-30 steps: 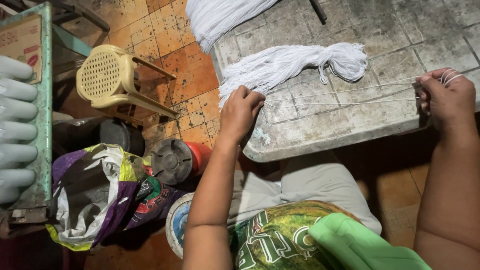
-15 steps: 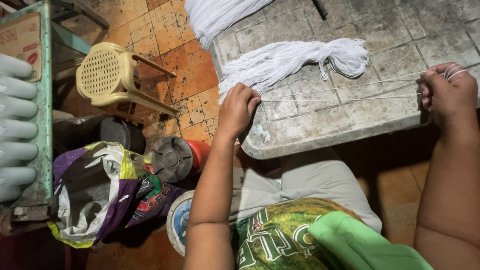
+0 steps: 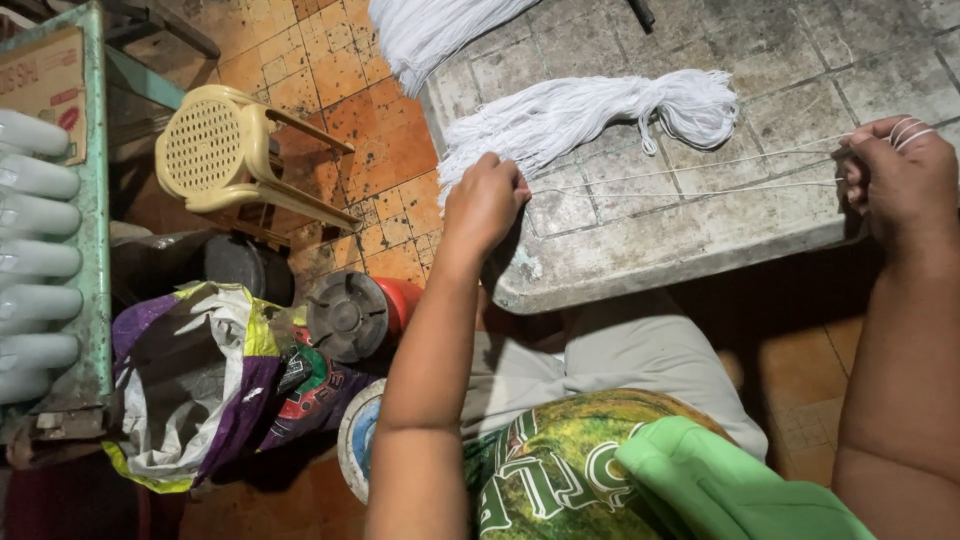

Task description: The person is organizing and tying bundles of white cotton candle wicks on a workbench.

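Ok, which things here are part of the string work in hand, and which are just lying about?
In the work:
left hand at the strand ends
right hand with strands looped over its fingers
taut white strands
white string bundle
table

Lying about:
second string bundle
yellow plastic chair
crumpled sack
red container

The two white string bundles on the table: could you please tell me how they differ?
The nearer string bundle lies wholly on the table, gathered into a loop at one end; the far string bundle hangs over the table's edge and is cut off by the frame. The left hand touches the nearer bundle's loose ends; nothing touches the far one. Both are white.
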